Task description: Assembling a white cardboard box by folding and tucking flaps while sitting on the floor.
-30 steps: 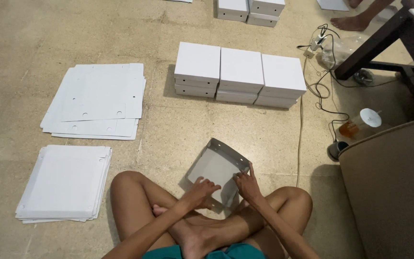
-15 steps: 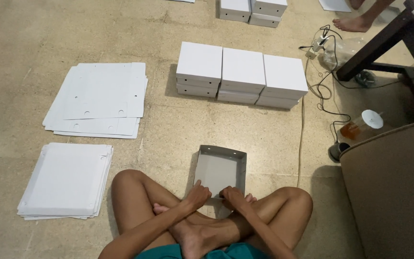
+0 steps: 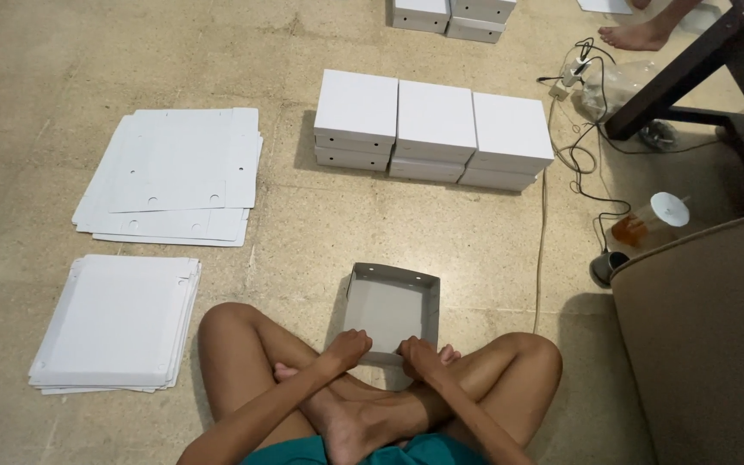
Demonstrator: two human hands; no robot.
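Observation:
I sit cross-legged on the stone floor. An open grey cardboard box tray (image 3: 389,306) lies flat on the floor just in front of my shins, its walls folded up. My left hand (image 3: 347,350) grips the left end of its near wall. Close beside it, my right hand (image 3: 420,357) is closed on the right end of the same wall. The near edge of the tray is hidden under both hands.
Two piles of flat white cardboard sheets (image 3: 170,172) (image 3: 118,323) lie to the left. Stacked white boxes (image 3: 432,129) stand ahead, more boxes (image 3: 454,13) farther back. Cables (image 3: 579,159), a lidded drink cup (image 3: 653,220), a brown sofa (image 3: 708,336), a dark table leg (image 3: 673,77) and another person's foot (image 3: 639,34) are at the right.
The tray was tilted and turned askew a second ago. It now lies flat and square on the floor, and both hands have slid down to its near wall.

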